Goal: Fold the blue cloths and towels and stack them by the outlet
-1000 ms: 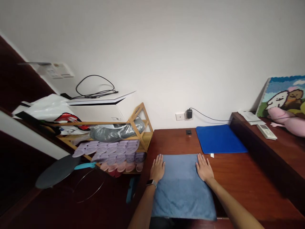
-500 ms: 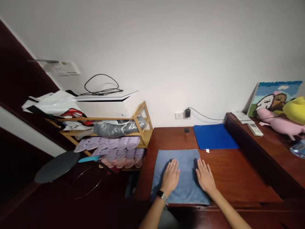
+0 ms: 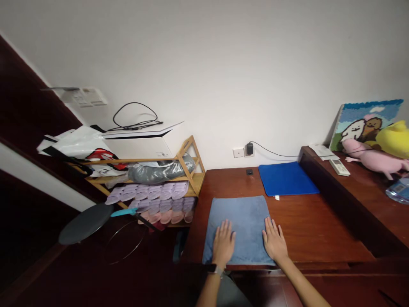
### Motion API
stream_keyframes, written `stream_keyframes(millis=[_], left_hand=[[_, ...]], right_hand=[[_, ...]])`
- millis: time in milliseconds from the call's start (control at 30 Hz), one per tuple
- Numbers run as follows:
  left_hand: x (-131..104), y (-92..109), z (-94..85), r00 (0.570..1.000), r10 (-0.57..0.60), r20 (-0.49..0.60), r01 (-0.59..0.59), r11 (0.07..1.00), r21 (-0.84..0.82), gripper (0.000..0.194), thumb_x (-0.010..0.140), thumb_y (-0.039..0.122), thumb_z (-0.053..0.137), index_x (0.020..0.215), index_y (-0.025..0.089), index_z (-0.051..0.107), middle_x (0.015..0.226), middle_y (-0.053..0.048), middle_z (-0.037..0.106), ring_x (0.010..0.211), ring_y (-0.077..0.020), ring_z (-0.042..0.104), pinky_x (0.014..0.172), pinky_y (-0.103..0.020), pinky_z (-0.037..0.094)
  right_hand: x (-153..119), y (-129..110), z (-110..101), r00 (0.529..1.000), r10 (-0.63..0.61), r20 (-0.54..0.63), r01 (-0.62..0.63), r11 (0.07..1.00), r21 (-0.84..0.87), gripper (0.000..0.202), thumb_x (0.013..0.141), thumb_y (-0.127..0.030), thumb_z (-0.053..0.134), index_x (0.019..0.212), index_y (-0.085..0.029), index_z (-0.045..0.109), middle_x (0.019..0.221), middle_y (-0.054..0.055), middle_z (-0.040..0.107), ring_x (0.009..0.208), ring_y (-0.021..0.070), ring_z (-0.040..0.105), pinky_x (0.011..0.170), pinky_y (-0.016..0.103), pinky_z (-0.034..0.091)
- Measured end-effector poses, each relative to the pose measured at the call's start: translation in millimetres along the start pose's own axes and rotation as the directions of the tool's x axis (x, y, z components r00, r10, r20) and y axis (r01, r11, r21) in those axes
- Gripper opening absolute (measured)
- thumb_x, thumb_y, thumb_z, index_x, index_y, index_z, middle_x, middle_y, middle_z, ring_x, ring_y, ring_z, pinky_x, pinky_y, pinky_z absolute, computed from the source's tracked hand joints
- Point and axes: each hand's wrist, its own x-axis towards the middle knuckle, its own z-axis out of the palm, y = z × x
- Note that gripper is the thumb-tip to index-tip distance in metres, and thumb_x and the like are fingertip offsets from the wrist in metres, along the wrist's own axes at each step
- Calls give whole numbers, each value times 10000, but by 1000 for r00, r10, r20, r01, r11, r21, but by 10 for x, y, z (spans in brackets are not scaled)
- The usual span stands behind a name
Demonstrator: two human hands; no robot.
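A grey-blue cloth (image 3: 244, 213) lies spread out and nearly smooth on the brown wooden desk (image 3: 306, 230), its near edge close to the desk's front edge. My left hand (image 3: 223, 244), with a watch on the wrist, lies flat on the cloth's left part, fingers pointing away from me. On the cloth's right edge rests my right hand (image 3: 275, 241), palm down with its fingers stretched and slightly apart. Neither hand grips anything. Beyond the cloth, to the right, is a bright blue mat (image 3: 287, 179) with a small white tag.
A wooden rack (image 3: 194, 179) with slippers (image 3: 153, 192) and a white box (image 3: 140, 147) stands left of the desk. A round grey stool (image 3: 86, 224) is farther left. On the raised right surface are a remote (image 3: 339, 167), a pink plush toy (image 3: 370, 158) and a bottle (image 3: 398, 190).
Both hands now lie flat on the cloth, the left a little nearer to me and the right at its edge. The cloth looks smoother. The camera view has shifted slightly.
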Motion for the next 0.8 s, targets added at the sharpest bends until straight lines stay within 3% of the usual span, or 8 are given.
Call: stream_keyframes(millis=[67,133,200,267,433,667,733,800], left_hand=[[-160,-541,-63,998,-54,-19,54,997,47,581,1102,406,297,1638,205,398,1662,-113,444,1544,-300,414,1251,-574,381],[-272,-903,-112,997,-62,-36,64,996,64,584,1100,400,303,1645,205,381,1666,-109,440,1542,-286,419,1243,-550,400],[-330,-1055,-151,997,-52,-54,56,997,61,586,1098,394,311,1649,203,368,1662,-109,449,1541,-272,421,1241,-529,408],[-350,-1046,-196,996,-44,-75,48,997,53,580,1097,376,310,1637,181,390,1643,-122,477,1535,-266,432,1242,-518,410],[-369,-610,-357,988,43,-149,-40,999,21,549,1108,356,312,1609,172,438,1625,-120,508,1534,-253,435,1261,-501,389],[-235,585,-273,960,279,-35,-281,957,-69,568,1106,437,374,1651,280,357,1706,-43,390,1585,-227,338,1295,-477,338],[-155,711,-212,962,271,13,-269,959,-88,573,1106,476,360,1647,288,366,1699,-46,404,1579,-225,352,1295,-479,334],[-85,647,-182,972,232,46,-227,970,-83,577,1106,488,344,1644,284,374,1701,-55,399,1580,-233,350,1297,-491,323]], right_hand=[[-4,-3,10,1000,3,-3,-3,1000,-1,676,1070,-410,153,1678,-133,262,1744,28,228,1628,248,199,1329,492,139],[6,5,18,1000,6,-5,-6,1000,4,677,1069,-406,156,1679,-133,263,1745,35,232,1627,248,203,1327,496,140],[20,15,2,1000,7,-5,-7,1000,12,678,1067,-407,163,1678,-134,272,1740,48,256,1625,250,210,1324,503,151],[18,13,-42,1000,6,-7,-6,1000,15,675,1064,-403,180,1674,-136,290,1731,60,289,1622,256,223,1320,513,164],[-181,-81,-120,993,-59,-105,61,998,13,670,1082,-438,168,1674,-153,299,1742,57,266,1629,249,198,1327,498,131],[-492,-159,117,997,-64,-53,65,998,22,675,1076,-474,208,1673,-174,302,1733,58,292,1630,239,190,1329,486,120],[-441,-130,114,998,-53,-37,54,998,19,675,1072,-467,209,1676,-178,291,1733,57,291,1631,238,185,1330,491,112],[-349,-106,61,999,-48,-23,49,999,18,674,1070,-454,200,1679,-177,278,1734,58,285,1629,237,193,1328,501,115]])
